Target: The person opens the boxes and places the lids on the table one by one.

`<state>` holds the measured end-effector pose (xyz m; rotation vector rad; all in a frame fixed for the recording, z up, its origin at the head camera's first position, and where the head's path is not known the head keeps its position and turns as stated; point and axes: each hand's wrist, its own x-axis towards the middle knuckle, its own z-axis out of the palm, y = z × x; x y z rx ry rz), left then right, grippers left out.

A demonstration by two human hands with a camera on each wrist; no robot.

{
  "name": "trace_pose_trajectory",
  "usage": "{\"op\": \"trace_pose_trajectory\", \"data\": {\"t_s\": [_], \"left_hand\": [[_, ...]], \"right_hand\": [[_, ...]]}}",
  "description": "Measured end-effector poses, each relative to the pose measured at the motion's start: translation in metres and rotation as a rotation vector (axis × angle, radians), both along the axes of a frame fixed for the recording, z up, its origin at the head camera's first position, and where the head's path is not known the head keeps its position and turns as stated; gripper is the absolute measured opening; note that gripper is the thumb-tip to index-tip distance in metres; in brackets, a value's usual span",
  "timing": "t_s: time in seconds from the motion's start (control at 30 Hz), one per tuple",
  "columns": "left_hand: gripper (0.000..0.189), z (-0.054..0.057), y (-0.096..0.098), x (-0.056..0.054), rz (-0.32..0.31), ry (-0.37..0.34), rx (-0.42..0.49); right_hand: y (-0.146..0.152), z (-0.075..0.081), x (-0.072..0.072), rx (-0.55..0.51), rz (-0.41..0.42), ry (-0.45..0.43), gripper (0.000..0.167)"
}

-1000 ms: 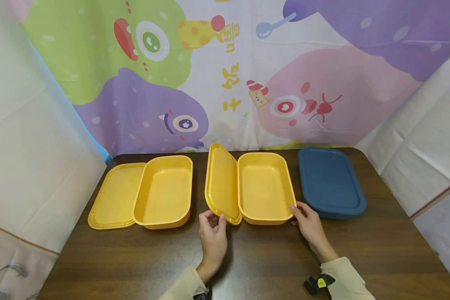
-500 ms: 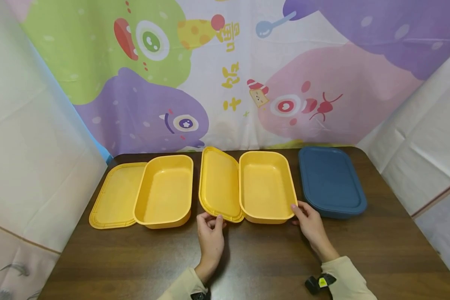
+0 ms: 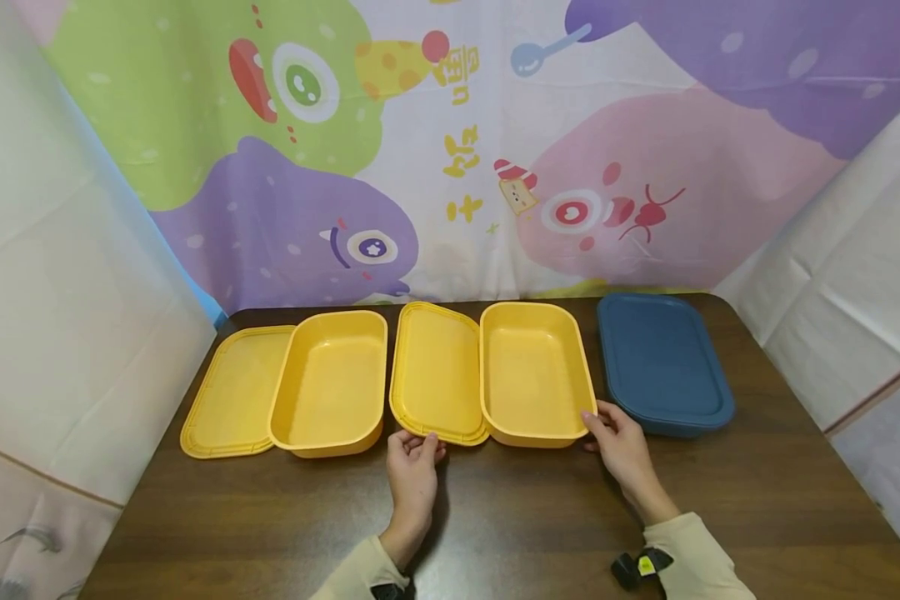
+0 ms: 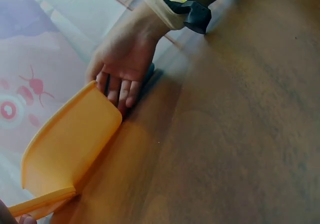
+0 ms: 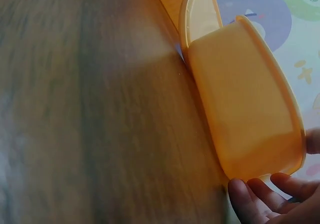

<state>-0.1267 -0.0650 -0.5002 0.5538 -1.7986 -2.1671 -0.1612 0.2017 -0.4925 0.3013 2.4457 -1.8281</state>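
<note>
In the head view, my left hand (image 3: 411,475) pinches the near edge of a yellow lid (image 3: 438,375). The lid slants, its right side low against a lidless yellow lunch box (image 3: 536,375) and its left side raised. My right hand (image 3: 621,446) grips that box at the near right corner, thumb at the rim and fingers under the outer wall. In the right wrist view, several fingers wrap the end of the box (image 5: 245,98). The left wrist view catches the lid (image 4: 42,201) edge-on beside the box, with left fingertips at its edge.
On the left, a second open yellow box (image 3: 330,383) overlaps its flat yellow lid (image 3: 240,392). A blue lidded box (image 3: 663,362) stands right of my right hand. All are on a brown wooden table (image 3: 510,533), with a cartoon-printed cloth (image 3: 465,250) hanging behind.
The lid has tipped down to the left, from steeply raised to nearly flat, with my left hand moving slightly left along with it. My right hand has kept its grip on the box.
</note>
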Motion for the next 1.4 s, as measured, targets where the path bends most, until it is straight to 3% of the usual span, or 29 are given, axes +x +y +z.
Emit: {"op": "trace_pose_trajectory", "data": {"t_s": [0.47,0.77,1.1,1.4], "left_hand": [[0.018,-0.001,-0.006,0.001,-0.021,-0.074,0.068],[0.022,0.002,-0.015,0.001,-0.066,-0.134,0.109],[0.017,0.004,-0.030,-0.001,-0.195,-0.216,0.146],[0.012,0.006,-0.038,0.002,-0.261,-0.255,0.150]], "right_hand": [[-0.002,0.002,0.003,0.018,-0.104,0.034,0.040],[0.001,0.004,0.004,0.061,-0.075,0.009,0.042],[0.001,0.002,0.002,0.107,-0.068,0.002,0.045],[0.000,0.001,0.003,0.136,-0.062,-0.045,0.055]]}}
